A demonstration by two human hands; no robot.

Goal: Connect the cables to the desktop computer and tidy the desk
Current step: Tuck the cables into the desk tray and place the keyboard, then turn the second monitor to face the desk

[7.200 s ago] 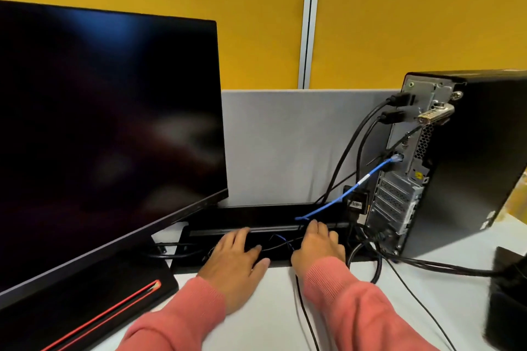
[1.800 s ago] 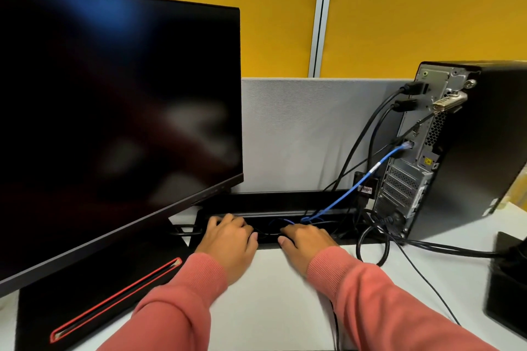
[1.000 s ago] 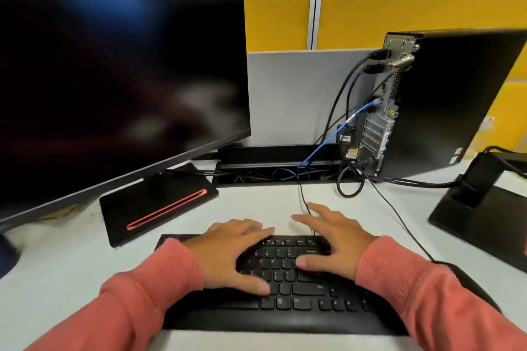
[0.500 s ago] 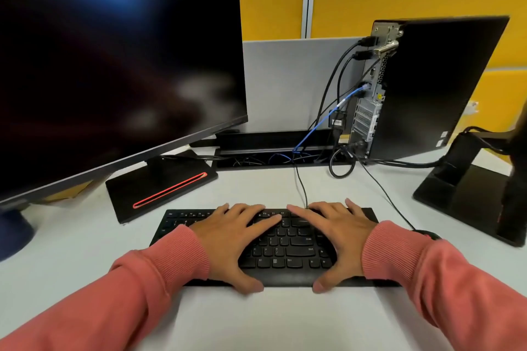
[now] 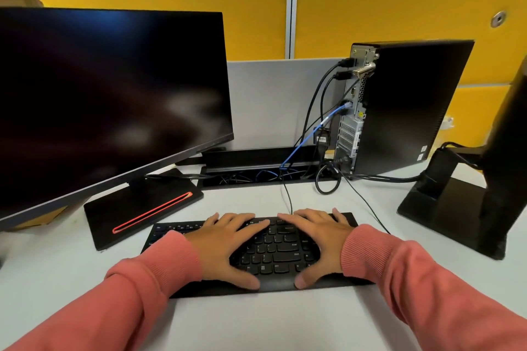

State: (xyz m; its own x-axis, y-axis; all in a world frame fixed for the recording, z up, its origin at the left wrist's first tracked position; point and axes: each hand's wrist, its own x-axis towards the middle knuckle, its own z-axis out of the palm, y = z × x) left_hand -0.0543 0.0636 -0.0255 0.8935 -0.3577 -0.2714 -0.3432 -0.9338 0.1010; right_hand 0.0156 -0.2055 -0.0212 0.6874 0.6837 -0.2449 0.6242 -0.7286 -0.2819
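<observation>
A black keyboard (image 5: 273, 251) lies on the white desk in front of me. My left hand (image 5: 225, 245) rests flat on its left half with fingers spread and thumb on the front edge. My right hand (image 5: 316, 242) lies flat on its right half the same way. The keyboard's thin black cable (image 5: 286, 194) runs back to the cable tray (image 5: 256, 159). The black desktop tower (image 5: 407, 105) stands at the back right, rear panel facing left, with black cables (image 5: 313, 102) and a blue network cable (image 5: 308, 134) plugged in.
A large dark monitor (image 5: 108, 100) stands at the left on a black base with a red stripe (image 5: 142, 205). A second monitor's stand (image 5: 456, 202) occupies the right edge. A looped black cable (image 5: 328, 179) lies beside the tower. Yellow partitions rise behind.
Both hands left the cable tray at the back and came onto the keyboard. Over the last half second they stay flat on it; the keyboard has shifted slightly on the desk.
</observation>
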